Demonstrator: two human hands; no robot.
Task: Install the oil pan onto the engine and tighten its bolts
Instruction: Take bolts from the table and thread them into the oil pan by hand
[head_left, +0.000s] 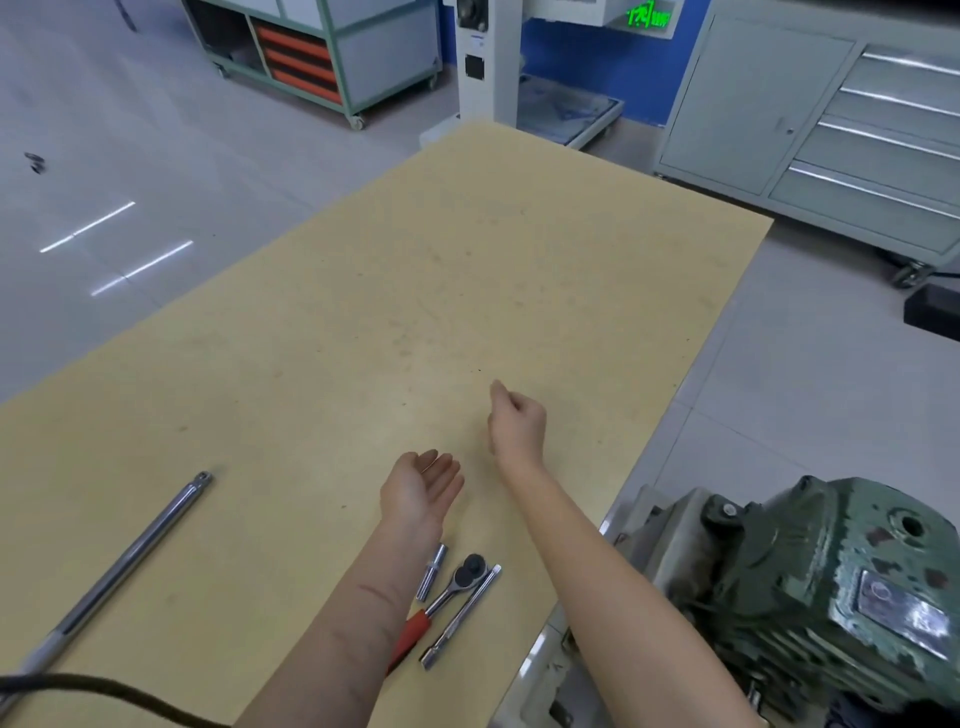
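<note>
Both hands hover empty over the table (467, 234), left hand (421, 488) spread, right hand (517, 421) loosely curled, ratchet (441, 603) beneath the left forearm.

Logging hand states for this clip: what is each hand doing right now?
Left hand: open, palm up, fingers relaxed, holding nothing, above the table.
Right hand: fingers loosely curled; nothing visible in it, hovering over the table.
</note>
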